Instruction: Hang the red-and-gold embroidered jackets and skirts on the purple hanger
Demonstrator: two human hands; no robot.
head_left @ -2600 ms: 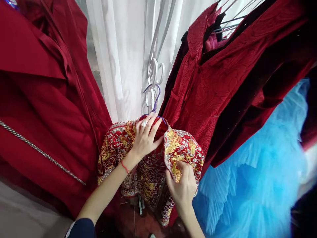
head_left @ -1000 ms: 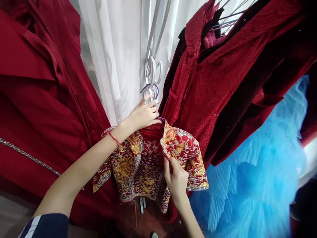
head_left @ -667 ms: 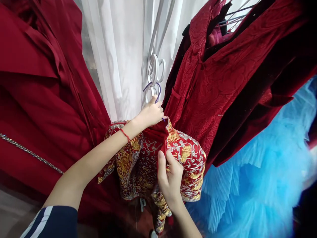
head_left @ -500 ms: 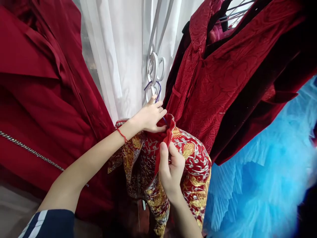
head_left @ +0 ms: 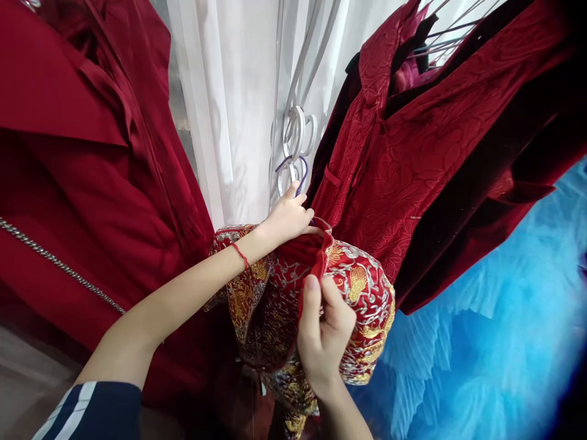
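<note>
A red jacket [head_left: 360, 284] with gold and silver embroidery hangs from a hanger whose purple hook [head_left: 303, 171] rises above its collar. My left hand [head_left: 288, 217] is closed around the hanger just below the hook, at the neck opening. The hook lies against white rings [head_left: 297, 131]. My right hand [head_left: 325, 333] pinches the jacket's front edge between thumb and fingers and holds it apart from the other side, so the plain red lining shows. Most of the hanger is hidden inside the jacket.
Dark red garments [head_left: 151, 201] hang close on the left, with a silvery chain-like trim [head_left: 59, 264]. To the right are a patterned red dress [head_left: 394, 177] and a blue ruffled tulle garment [head_left: 477, 342]. Behind everything falls a white curtain [head_left: 238, 110].
The view has shifted slightly, placing things a little lower and to the right. My right hand keeps its pinch on the front edge, and the jacket's right side now bunches higher.
</note>
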